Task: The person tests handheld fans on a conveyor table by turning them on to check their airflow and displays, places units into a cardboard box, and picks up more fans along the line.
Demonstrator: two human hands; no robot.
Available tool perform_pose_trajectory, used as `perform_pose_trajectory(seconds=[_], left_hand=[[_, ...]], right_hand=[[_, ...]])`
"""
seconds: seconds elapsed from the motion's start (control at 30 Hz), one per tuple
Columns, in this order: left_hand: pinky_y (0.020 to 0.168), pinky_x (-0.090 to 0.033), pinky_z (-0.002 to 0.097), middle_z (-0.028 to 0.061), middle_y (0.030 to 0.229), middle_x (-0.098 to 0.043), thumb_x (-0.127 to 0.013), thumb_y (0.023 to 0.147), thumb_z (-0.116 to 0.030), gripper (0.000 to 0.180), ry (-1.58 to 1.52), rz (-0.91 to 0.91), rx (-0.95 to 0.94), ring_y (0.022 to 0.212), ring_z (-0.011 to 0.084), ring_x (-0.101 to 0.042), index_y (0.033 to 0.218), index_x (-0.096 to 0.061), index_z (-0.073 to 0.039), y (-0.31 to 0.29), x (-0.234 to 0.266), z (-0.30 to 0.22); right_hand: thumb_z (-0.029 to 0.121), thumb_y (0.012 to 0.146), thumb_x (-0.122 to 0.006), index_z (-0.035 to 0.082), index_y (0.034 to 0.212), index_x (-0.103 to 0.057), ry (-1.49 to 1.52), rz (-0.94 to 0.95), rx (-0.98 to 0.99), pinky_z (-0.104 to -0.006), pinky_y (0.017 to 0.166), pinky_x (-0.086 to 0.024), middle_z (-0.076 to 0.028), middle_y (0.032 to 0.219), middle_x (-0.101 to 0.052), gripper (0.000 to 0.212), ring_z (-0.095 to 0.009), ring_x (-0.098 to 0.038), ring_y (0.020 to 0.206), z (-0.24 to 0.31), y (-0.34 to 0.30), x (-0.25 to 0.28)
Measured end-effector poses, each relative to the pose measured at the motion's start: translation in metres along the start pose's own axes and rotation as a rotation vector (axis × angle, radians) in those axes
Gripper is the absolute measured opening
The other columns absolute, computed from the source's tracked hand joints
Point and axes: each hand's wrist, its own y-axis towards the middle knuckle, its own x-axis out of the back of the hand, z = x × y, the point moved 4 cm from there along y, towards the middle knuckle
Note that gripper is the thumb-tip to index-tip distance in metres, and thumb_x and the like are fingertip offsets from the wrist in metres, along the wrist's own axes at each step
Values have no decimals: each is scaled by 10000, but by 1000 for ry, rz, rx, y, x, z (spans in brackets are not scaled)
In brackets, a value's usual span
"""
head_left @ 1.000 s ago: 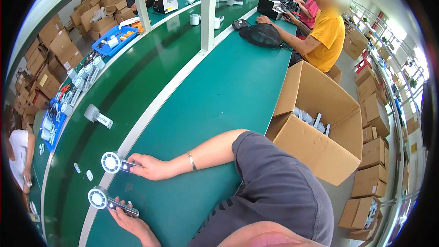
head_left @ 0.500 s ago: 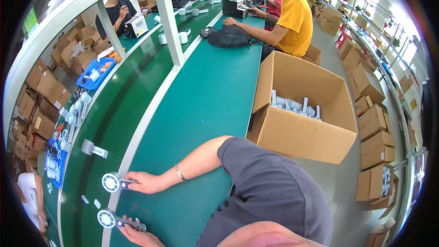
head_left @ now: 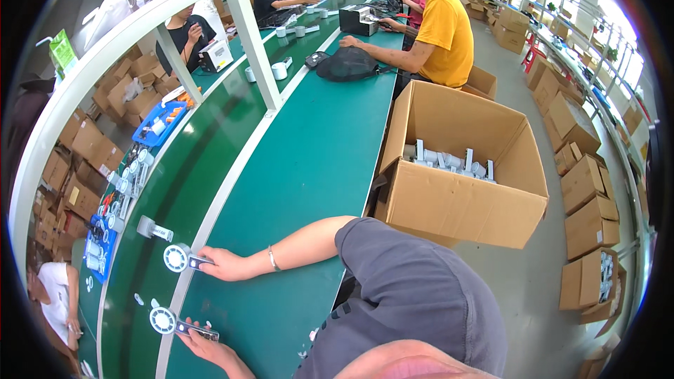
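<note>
My right hand (head_left: 228, 264), with a bracelet on its wrist, is closed around the handle of a handheld fan (head_left: 176, 257). The fan's round pale head has radial slots and points away from me over the white rail. Nearer to me, my left hand (head_left: 212, 352) grips the dark, shiny handle of a second handheld fan (head_left: 163, 321) from below, palm up. Both heads stick out past the rail, side by side and apart. Just beyond the right-hand fan, another pale handheld fan (head_left: 154, 229) lies on the green belt. Small pale oval pieces (head_left: 138, 300) lie near the left-hand fan.
A white rail (head_left: 232, 181) divides the teal worktop (head_left: 281, 161) from the belt, and a white post (head_left: 247, 35) rises from it. An open carton (head_left: 463, 203) holding pale fan parts stands at the right. Blue trays (head_left: 160, 124) line the far side. A co-worker in yellow sits farther along.
The view has swung slightly. My right hand has moved its fan closer to the one on the belt and farther from the left-hand fan. Both hands keep their grip.
</note>
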Motion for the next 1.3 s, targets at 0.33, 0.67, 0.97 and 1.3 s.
perform_pose_trajectory(seconds=[0.33, 0.67, 0.97, 1.3], left_hand=[[711, -420, 283, 113, 1118, -508, -394, 903, -136, 467, -39, -13, 1, 889, 170, -467, 1344, -302, -13, -1, 1, -2], [702, -416, 276, 108, 1113, -517, -404, 910, -145, 463, -33, 16, -43, 881, 169, -474, 1344, -305, -20, -1, 5, 3], [703, -408, 270, 98, 1099, -526, -412, 912, -154, 456, -20, -1, -33, 872, 161, -475, 1338, -319, -18, -2, 6, 1], [707, -395, 269, 78, 1096, -522, -388, 913, -192, 440, 15, 33, -51, 881, 145, -474, 1323, -355, -37, -4, 3, 0]], right_hand=[[210, 838, -525, 1, 1021, -482, 23, -8, -48, -385, 727, -454, -189, 868, -573, 281, -312, -573, 824, 8, -5, 5], [220, 841, -523, -4, 1013, -486, 30, -112, -6, -382, 739, -449, -194, 913, -573, 285, -304, -570, 856, 15, -6, 18], [219, 850, -512, -6, 1039, -483, 40, -127, -26, -374, 735, -436, -180, 885, -562, 296, -289, -557, 825, 34, -23, 35], [186, 890, -477, 32, 1080, -441, 175, -222, 101, -273, 598, -421, -40, 730, -511, 247, -112, -485, 666, 65, -44, 78]])
